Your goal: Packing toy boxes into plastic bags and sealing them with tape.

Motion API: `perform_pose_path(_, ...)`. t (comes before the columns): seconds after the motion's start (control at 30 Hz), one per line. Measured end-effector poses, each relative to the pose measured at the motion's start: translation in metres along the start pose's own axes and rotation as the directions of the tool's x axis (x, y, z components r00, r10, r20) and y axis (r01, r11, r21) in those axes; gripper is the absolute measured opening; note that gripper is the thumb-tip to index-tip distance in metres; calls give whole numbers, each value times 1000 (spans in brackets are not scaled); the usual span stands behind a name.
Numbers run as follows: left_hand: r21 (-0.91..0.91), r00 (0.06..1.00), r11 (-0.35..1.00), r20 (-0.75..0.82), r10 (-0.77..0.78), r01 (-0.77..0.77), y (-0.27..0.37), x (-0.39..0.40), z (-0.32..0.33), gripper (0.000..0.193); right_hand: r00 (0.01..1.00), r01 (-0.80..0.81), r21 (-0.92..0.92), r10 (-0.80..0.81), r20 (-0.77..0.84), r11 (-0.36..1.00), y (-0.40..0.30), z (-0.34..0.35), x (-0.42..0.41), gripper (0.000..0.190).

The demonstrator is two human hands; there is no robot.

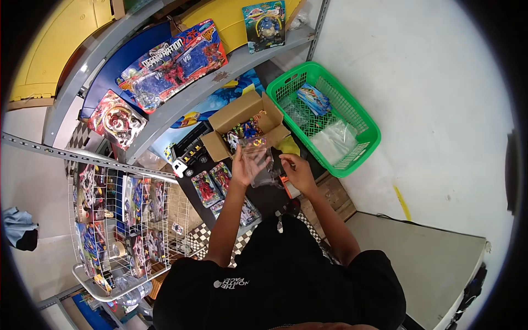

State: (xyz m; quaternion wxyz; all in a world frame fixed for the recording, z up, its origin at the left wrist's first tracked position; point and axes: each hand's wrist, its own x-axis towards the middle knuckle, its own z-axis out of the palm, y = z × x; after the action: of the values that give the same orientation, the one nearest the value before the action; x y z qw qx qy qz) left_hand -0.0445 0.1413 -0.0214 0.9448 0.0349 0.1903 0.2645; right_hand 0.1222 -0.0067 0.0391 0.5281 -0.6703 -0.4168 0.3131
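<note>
My left hand (246, 166) holds a clear plastic package (262, 167) over the black table, its fingers showing through the film. To its right is my right hand (298, 172), fingers curled; whether it touches the plastic I cannot tell. Just beyond both hands stands an open cardboard box (231, 111) with colourful toys (249, 128) inside. Several carded toys (206, 189) in clear blister packs lie left of and below my left hand. A toy truck (187, 159), black and white, is beside the box. Something orange and white (291, 187) lies under my right wrist.
A green plastic basket (365, 136) holding clear bags (336, 140) and printed packets (313, 99) stands at the right against the white wall. A grey metal shelf (214, 80) with packaged toys crosses the upper left. A wire basket (144, 231) of boxed toys is at left.
</note>
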Motion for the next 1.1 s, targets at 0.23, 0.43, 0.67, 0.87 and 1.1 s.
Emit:
perform_pose_path(0.23, -72, 953, 960, -166, 255, -269, 60, 57, -77, 54, 980, 196, -318, -174, 96, 928, 57, 48, 90, 21)
perform_pose_path(0.43, -39, 987, 987, -48, 153, -155, 57, 69, -102, 56, 951, 263, -636, -84, 297, 726, 88, 73, 168, 24)
perform_pose_path(0.67, 54, 994, 993, 12, 107, -107, 57, 74, -101, 52, 841, 238, -833, 323, 434, 500, 175, 103, 232, 29)
perform_pose_path(0.87, 104, 990, 986, 49, 129, -134, 54, 76, -105, 51, 762, 273, -844, 432, 483, 461, 186, 121, 260, 36)
perform_pose_path(1.1, 46, 991, 991, 51, 120, -123, 45, 92, -91, 50, 833, 260, -895, 385, 397, 362, 237, 119, 273, 36)
